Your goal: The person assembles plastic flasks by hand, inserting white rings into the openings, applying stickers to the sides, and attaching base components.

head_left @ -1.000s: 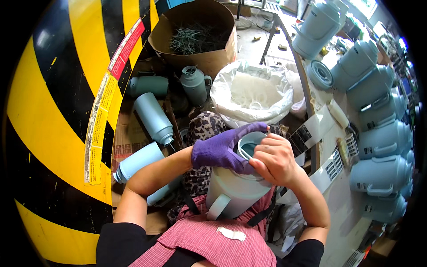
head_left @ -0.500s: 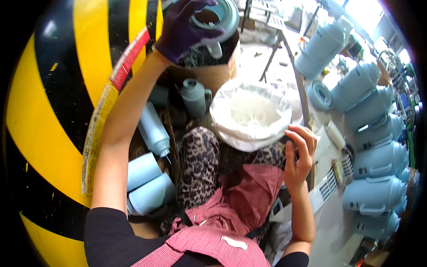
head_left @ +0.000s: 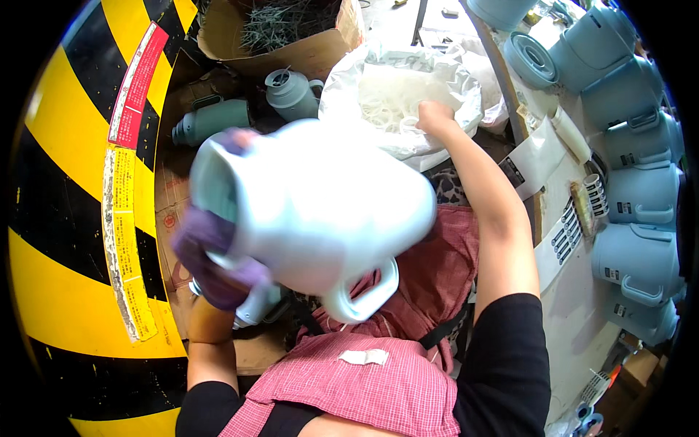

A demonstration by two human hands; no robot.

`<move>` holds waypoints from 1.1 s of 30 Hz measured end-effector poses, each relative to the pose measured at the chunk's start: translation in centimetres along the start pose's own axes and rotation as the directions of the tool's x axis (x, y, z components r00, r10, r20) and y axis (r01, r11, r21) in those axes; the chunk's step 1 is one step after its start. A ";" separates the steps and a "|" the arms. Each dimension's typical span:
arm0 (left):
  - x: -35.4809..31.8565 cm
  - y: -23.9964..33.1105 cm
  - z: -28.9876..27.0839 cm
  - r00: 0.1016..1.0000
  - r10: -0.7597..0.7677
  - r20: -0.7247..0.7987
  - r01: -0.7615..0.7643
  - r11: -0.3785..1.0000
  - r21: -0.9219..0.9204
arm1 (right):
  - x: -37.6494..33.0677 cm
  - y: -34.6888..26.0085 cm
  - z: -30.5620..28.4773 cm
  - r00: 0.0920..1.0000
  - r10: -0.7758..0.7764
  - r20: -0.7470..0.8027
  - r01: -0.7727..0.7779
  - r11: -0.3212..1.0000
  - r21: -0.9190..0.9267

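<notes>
A large light-blue insulated jug [head_left: 328, 204], blurred and tilted on its side, hangs in front of my apron. Its open mouth points left and its handle hangs below. My left hand [head_left: 218, 255], in a purple glove, is closed around the mouth end. My bare right hand [head_left: 436, 118] dips into a white plastic bag [head_left: 337, 98] of translucent rings [head_left: 386, 95]. Its fingers look curled, but their tips and anything between them are hidden.
Several light-blue jugs [head_left: 633, 258] line the bench on the right, near label sheets [head_left: 566, 231] and a round lid [head_left: 531, 60]. A cardboard box [head_left: 306, 51] holds thin grey pieces. A small jug [head_left: 290, 95] stands before it. A yellow-and-black striped surface [head_left: 58, 204] bounds the left.
My left hand has come down from beside the box, bringing the jug close before me. My right hand has moved from the bag's near rim into the bag. The view has shifted.
</notes>
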State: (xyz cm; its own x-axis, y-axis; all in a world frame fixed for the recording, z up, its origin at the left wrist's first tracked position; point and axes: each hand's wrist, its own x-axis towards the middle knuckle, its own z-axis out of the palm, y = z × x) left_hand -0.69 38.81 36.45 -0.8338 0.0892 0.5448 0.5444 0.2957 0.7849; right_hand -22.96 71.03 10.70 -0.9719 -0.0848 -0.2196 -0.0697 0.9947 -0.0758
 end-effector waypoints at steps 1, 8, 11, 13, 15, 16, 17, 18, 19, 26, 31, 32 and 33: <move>-0.4 0.5 1.0 0.992 0.049 0.114 -0.047 0.999 -0.014 | 0.4 0.4 0.8 0.999 0.029 -0.026 -0.029 0.999 -0.022; -6.0 -0.7 6.6 0.882 0.190 0.432 -0.186 0.981 -0.052 | -9.6 -0.6 -7.0 0.974 -0.128 -0.184 0.221 0.414 0.883; -6.6 -1.7 5.2 0.913 0.139 0.384 0.020 0.924 -0.382 | -21.0 -3.2 -14.2 0.966 -0.176 -0.189 0.191 -0.008 0.982; -5.9 -1.8 4.6 0.976 0.116 0.184 -0.043 0.932 -0.359 | -25.6 -5.6 -17.1 0.956 -0.219 -0.197 0.125 -0.303 0.945; -2.9 1.5 4.0 0.895 0.375 0.242 -0.419 0.891 0.172 | -29.4 -7.3 -18.2 0.917 -0.294 -0.271 0.094 -0.499 0.861; -1.9 2.3 3.6 0.783 0.467 0.410 -0.620 0.635 0.461 | -30.1 -7.7 -18.5 0.872 -0.375 -0.313 0.069 -0.540 0.839; -2.1 3.5 4.1 0.802 0.423 0.422 -0.598 0.566 0.568 | -31.3 -8.8 -19.6 0.910 -0.372 -0.185 -0.009 -0.463 0.886; -2.2 3.7 4.0 0.783 0.491 0.381 -0.619 0.563 0.547 | -31.7 -8.9 -19.4 0.916 -0.383 -0.115 -0.038 -0.371 0.928; -3.0 4.2 3.6 0.764 0.529 0.369 -0.641 0.553 0.533 | -32.4 -9.7 -19.5 0.954 -0.283 -0.103 0.020 -0.282 0.959; -6.0 2.4 3.8 0.869 0.213 0.446 -0.409 0.816 0.409 | -31.3 -9.4 -16.2 0.946 -0.207 -0.251 0.321 0.474 0.820; -7.1 1.6 5.3 0.880 0.264 0.394 -0.448 0.737 0.506 | -31.0 -10.7 -15.6 0.935 -0.143 -0.325 0.348 0.551 0.759; -7.3 1.1 5.8 0.888 0.256 0.383 -0.432 0.750 0.501 | -30.8 -11.3 -15.3 0.941 -0.111 -0.318 0.328 0.527 0.784; -7.2 0.8 5.7 0.890 0.267 0.370 -0.436 0.736 0.518 | -30.6 -11.4 -15.3 0.944 -0.111 -0.311 0.320 0.544 0.776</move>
State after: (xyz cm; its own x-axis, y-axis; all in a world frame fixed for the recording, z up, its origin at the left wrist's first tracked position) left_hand 5.25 43.83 31.48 -0.6306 0.5103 0.5847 0.7170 0.6714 0.1875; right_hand 4.15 63.20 33.13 -0.9795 -0.1728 0.1036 -0.1742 0.4688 -0.8660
